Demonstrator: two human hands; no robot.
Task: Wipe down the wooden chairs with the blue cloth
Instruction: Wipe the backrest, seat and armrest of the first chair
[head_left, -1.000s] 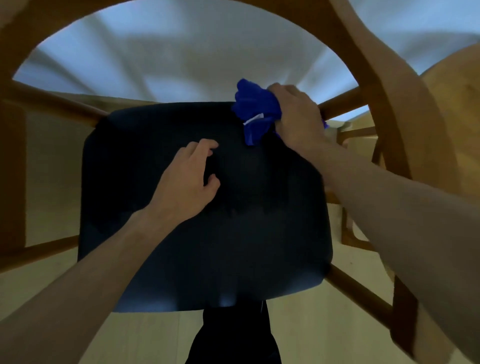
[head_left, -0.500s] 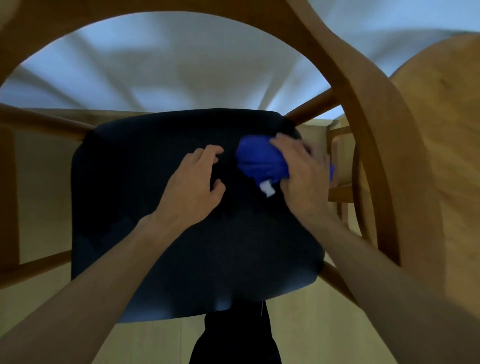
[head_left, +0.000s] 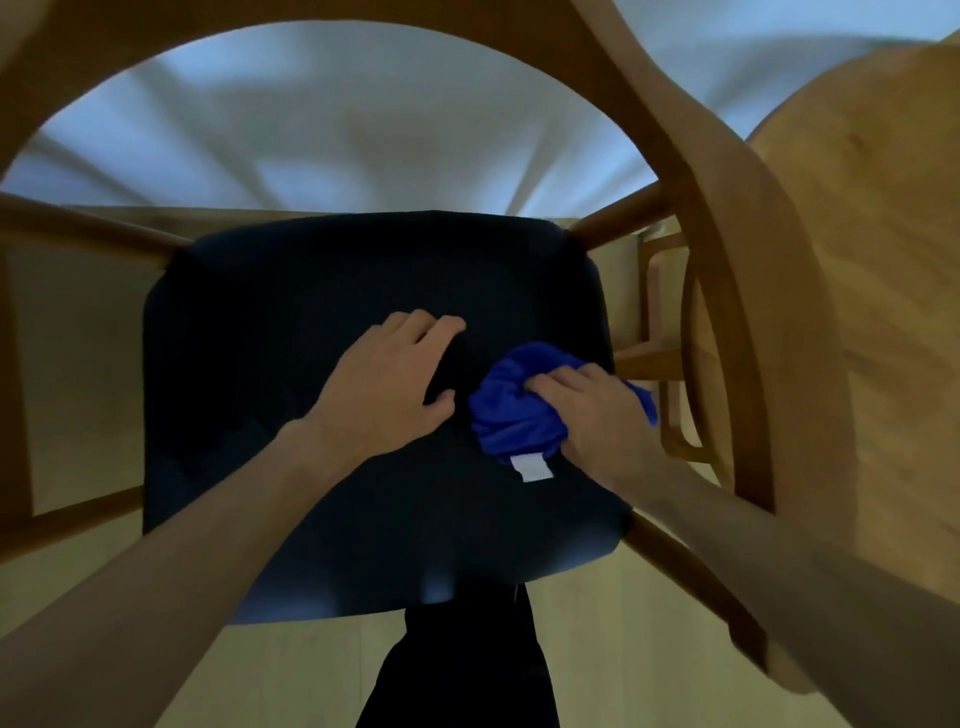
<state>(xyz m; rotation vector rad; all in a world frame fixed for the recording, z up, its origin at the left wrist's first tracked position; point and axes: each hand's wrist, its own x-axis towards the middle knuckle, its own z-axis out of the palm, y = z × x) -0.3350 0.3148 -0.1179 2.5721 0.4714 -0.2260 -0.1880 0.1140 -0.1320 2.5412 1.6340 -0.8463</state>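
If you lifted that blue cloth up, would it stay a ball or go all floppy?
Probably floppy: the blue cloth is bunched in soft folds under the right hand. It likely weighs little, and its white tag would dangle.

Blue cloth (head_left: 519, 410) on dark seat (head_left: 311, 291)

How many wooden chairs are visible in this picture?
2. One chair is directly below the camera, and both hands rest on its dark seat. A second chair shows partly behind the first one's right side; others may be hidden.
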